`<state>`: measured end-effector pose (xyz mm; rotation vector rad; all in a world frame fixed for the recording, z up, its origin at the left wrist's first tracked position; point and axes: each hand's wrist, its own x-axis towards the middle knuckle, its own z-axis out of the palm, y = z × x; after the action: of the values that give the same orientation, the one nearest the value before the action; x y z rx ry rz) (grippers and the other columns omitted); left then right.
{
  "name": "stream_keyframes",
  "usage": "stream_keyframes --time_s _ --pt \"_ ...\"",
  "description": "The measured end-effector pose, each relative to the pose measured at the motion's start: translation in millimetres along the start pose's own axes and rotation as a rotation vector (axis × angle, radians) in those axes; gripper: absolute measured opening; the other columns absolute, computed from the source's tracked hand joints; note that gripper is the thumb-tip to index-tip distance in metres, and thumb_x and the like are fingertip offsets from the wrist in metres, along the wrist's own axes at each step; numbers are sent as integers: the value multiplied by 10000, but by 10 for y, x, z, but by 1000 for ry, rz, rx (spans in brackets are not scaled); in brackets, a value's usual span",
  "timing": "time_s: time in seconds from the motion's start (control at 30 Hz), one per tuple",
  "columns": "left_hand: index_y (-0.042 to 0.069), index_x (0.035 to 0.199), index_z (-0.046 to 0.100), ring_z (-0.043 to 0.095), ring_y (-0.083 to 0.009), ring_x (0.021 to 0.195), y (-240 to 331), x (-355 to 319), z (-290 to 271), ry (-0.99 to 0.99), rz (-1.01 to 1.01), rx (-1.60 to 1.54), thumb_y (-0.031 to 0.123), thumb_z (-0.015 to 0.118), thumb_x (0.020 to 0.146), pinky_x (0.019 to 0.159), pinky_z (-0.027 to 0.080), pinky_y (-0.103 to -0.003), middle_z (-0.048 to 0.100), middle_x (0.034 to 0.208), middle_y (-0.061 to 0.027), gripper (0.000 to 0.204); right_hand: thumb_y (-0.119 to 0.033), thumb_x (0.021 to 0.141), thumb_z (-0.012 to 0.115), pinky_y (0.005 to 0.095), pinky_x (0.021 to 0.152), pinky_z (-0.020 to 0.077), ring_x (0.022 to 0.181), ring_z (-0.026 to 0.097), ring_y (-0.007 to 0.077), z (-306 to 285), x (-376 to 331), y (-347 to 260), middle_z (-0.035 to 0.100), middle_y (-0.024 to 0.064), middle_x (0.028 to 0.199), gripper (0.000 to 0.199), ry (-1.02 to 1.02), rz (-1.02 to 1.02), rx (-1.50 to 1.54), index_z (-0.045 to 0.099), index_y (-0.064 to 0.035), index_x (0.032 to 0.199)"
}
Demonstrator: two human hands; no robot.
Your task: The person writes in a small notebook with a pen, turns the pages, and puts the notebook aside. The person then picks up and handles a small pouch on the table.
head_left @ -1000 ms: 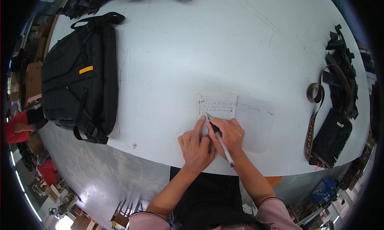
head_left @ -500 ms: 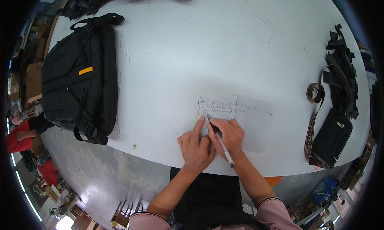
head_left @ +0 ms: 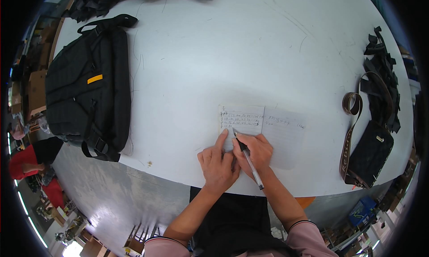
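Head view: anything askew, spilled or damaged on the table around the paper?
Nothing stands out. The paper lies flat, pinned by the left hand while the right hand holds a pen on it. The backpack and small bag lie flat. The table shows only faint scuffs.

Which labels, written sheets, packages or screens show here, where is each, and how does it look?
Paper: white lined sheet at the table's near edge, handwritten rows, under both hands.
Tag: small yellow strip on the black backpack, far left.
Strap: brown band with lettering on the small black bag, right.
No screens or packages.
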<state>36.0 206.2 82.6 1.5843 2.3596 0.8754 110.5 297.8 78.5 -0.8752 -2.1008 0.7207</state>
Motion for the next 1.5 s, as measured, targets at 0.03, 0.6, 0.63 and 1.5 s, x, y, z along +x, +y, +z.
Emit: stream_keyframes --time_s 0.03,0.6,0.63,1.5 --pt "47 697 542 468 -226 812 0 -1 4 5 3 1 101 660 612 742 319 -344 519 1282 -147 154 -10 702 722 257 498 392 480 531 157 -2 -5 -1 572 34 593 178 1 2 -1 600 -25 832" --pt "45 669 530 470 -224 781 14 13 0 29 5 8 107 661 616 736 321 -340 534 1266 -151 154 12 692 705 288 517 433 479 545 224 -38 38 -63 596 83 614 181 -77 63 -21 595 -20 832" --pt "43 669 529 469 -223 782 14 16 -5 28 3 8 106 660 617 738 320 -339 535 1264 -151 154 11 692 705 289 514 432 478 545 224 -37 41 -67 596 84 617 180 -74 64 -16 595 -20 831" --pt "23 1149 413 598 -225 944 469 222 -209 -227 -768 -1287 53 454 933 802 516 -301 526 1077 -137 223 -100 903 450 330 865 447 934 605 198 -781 -428 -197 619 156 1012 227 21 688 698 466 28 1090"
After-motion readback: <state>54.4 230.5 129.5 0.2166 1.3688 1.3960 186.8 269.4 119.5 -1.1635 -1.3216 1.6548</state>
